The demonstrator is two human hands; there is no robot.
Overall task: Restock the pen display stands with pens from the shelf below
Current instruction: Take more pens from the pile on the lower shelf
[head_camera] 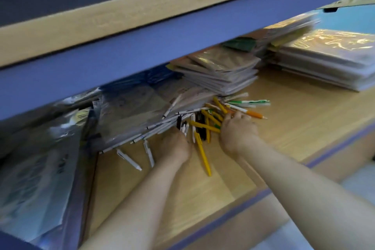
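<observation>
**Gathering pens on the lower shelf**

From the head camera, both hands are down in the loose heap of pens (205, 123) on the wooden shelf (294, 128), just in front of the stacked wrapped notebooks (221, 75). The left hand (176, 146) has its fingertips buried among the white pens. The right hand (237, 131) curls over the yellow ones, though blur hides whether either truly grips (I can't tell). This looks like the collecting step. Next comes a firm, aligned bundle, lifted clear towards the display stands, which are out of sight
</observation>
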